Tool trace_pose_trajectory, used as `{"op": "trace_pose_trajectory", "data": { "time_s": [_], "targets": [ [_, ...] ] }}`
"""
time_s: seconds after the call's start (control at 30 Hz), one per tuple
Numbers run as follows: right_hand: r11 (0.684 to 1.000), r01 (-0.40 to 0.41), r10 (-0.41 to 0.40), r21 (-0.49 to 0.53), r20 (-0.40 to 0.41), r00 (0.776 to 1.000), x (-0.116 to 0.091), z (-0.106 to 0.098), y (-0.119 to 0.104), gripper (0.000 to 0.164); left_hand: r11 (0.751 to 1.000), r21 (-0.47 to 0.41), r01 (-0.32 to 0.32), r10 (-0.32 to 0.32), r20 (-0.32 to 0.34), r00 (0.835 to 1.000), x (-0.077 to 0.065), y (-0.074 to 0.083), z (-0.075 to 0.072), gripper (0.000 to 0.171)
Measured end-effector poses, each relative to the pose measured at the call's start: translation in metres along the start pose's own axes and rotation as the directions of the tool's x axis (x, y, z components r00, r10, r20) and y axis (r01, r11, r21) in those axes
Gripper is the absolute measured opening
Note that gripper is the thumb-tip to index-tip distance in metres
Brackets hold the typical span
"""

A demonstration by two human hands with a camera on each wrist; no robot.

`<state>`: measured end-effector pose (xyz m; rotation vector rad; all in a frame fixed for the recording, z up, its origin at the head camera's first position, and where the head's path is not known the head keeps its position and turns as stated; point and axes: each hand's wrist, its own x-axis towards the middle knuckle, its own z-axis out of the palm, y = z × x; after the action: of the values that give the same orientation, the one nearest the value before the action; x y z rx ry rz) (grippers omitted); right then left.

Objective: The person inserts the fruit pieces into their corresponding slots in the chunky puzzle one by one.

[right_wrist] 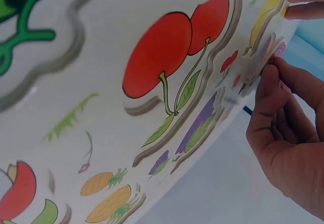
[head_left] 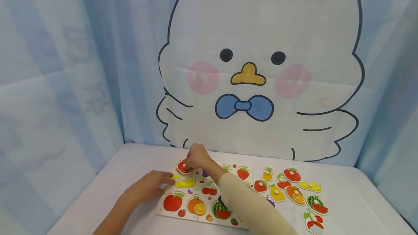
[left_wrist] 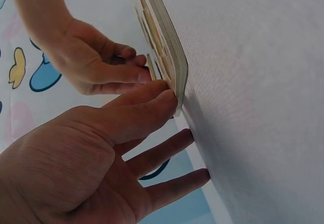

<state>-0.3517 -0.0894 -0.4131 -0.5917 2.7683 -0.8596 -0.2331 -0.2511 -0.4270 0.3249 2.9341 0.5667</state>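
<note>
Right hand (head_left: 197,157): fingers clamped on red fruit piece (head_left: 181,168); puzzle board (head_left: 192,216) beneath them. Left hand (head_left: 151,185): fingers apart, touching board.

This is looking like a curtained booth: blue drapes (head_left: 49,82) and a cartoon-bird backdrop (head_left: 248,21) are surrounding a white table (head_left: 125,169).

The left hand (left_wrist: 96,150) touches the board (left_wrist: 177,57) — two fingers (left_wrist: 159,151) extended — with the right hand (left_wrist: 93,62) just beyond.

The white board (head_left: 184,201) bears red cherries (head_left: 213,192), yellow bananas (head_left: 186,182) and green-patterned watermelon (head_left: 220,209); the sleeve (head_left: 245,206) is cream.
</note>
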Motion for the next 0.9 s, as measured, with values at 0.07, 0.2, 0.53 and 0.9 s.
{"op": "trace_pose_trajectory", "data": {
  "time_s": [0.07, 0.2, 0.53, 0.9],
  "targets": [
    [1.000, 0.002, -0.002, 0.006, -0.009, 1.000, 0.001, 0.002, 0.000, 0.014, 1.000, 0.006, 0.002, -0.002, -0.001, 1.000, 0.000, 0.000, 0.000, 0.035],
    [1.000, -0.013, 0.014, 0.019, -0.015, 1.000, 0.003, 0.007, -0.001, 0.014, 1.000, 0.012, -0.003, 0.003, 0.003, 1.000, 0.001, 0.000, 0.001, 0.035],
    [0.999, -0.040, 0.041, 0.029, -0.035, 0.999, 0.004, 0.017, -0.006, 0.016, 1.000, 0.011, 0.001, -0.001, 0.005, 1.000, -0.005, 0.003, -0.002, 0.033],
    [0.997, -0.042, 0.040, -0.066, -0.036, 0.999, 0.008, 0.014, -0.008, 0.015, 1.000, 0.012, -0.023, 0.023, -0.005, 1.000, -0.002, 0.002, -0.001, 0.034]
  ]
}}
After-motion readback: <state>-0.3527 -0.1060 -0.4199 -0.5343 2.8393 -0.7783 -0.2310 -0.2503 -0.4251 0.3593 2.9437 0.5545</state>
